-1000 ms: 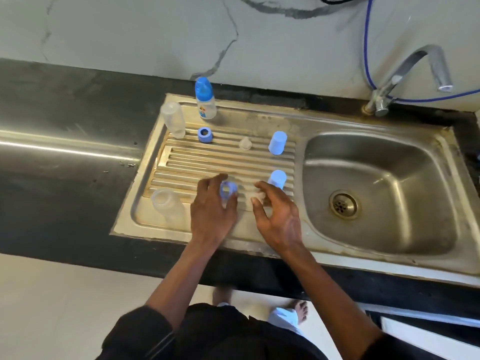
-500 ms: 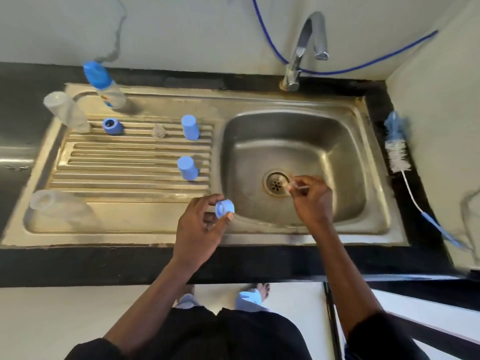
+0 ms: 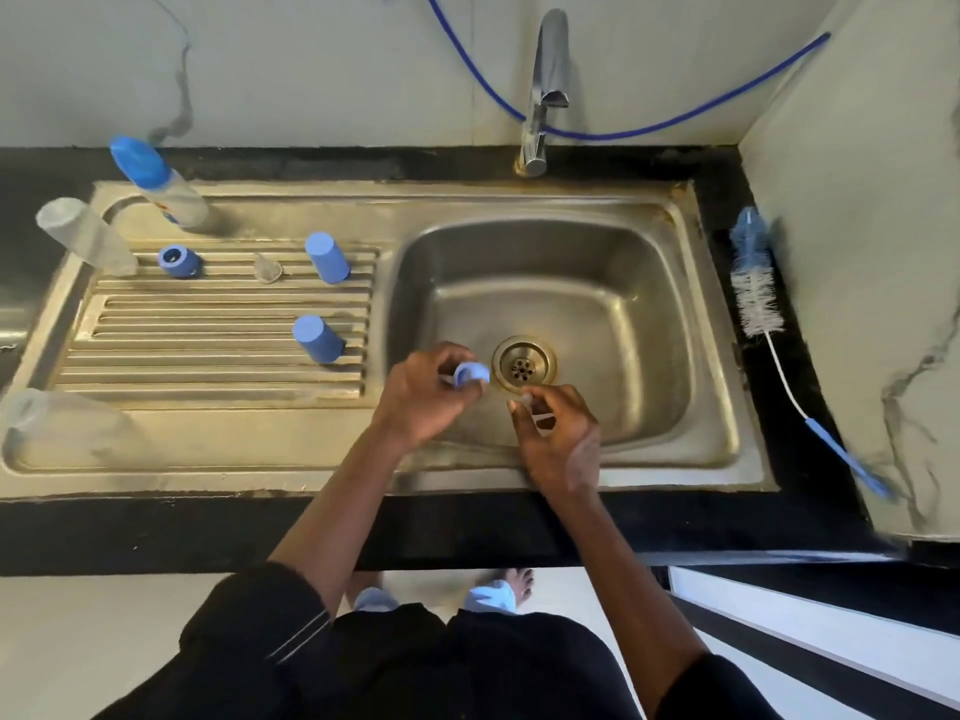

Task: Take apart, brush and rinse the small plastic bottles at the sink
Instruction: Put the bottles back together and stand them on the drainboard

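Note:
Over the sink basin (image 3: 623, 283), my left hand (image 3: 423, 400) pinches a small blue screw ring (image 3: 470, 375). Beside it, my right hand (image 3: 558, 433) pinches a clear teat (image 3: 535, 413), mostly hidden by the fingers. On the drainboard (image 3: 208, 350) stand two blue caps (image 3: 326, 257) (image 3: 316, 339), another blue ring (image 3: 179, 261) and a clear teat (image 3: 267, 268). A capped bottle (image 3: 161, 184) stands at the back left. Two clear bottle bodies (image 3: 85, 236) (image 3: 62, 423) sit at the left edge.
A bottle brush (image 3: 756, 283) with a white wire and blue handle lies on the black counter right of the sink. The tap (image 3: 545, 90) stands behind the basin with a blue hose (image 3: 675, 116) along the wall. The drain (image 3: 523, 365) is just beyond my hands.
My left hand carried the blue ring from the drainboard to over the basin. My right hand drew back toward it, and both hands now sit close together near the drain.

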